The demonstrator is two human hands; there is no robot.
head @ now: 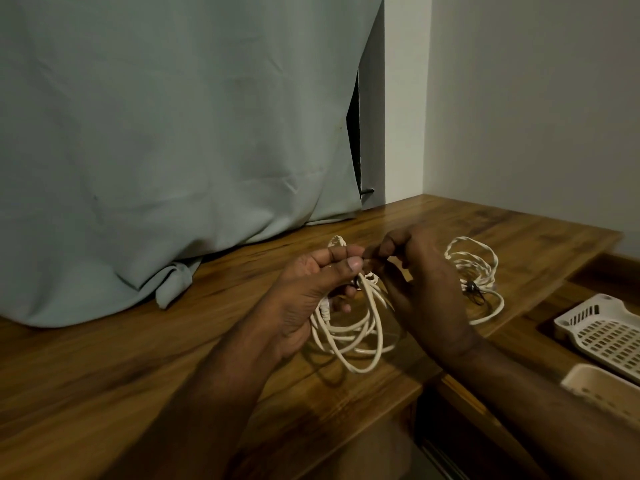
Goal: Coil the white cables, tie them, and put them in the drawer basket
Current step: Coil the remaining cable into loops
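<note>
Wood-grain table (138, 358); both hands' fingers (341, 254) pinch smooth looped white cable (360, 337).

Curtain (156, 133) blocks behind; bare tabletop (121, 341) (left) lies open.

Wooden tabletop (145, 355): brown, grained finish, glossy; runs from the lower left of the frame to the corner of the walls at upper right, with a front edge cutting diagonally through the lower centre.

Lying on it:
- Hem of a grey-green curtain (173, 285), bunched and folded on the surface at centre left, trailing along the back edge.
- Coil of white twisted cable (474, 268), right of centre, bound near its lower side by a thin dark tie (473, 292); one loose loop trails toward the table's front edge.
- Small loop of twisted white cable (337, 241), centre, just behind the hands; its far end is hidden.
</note>
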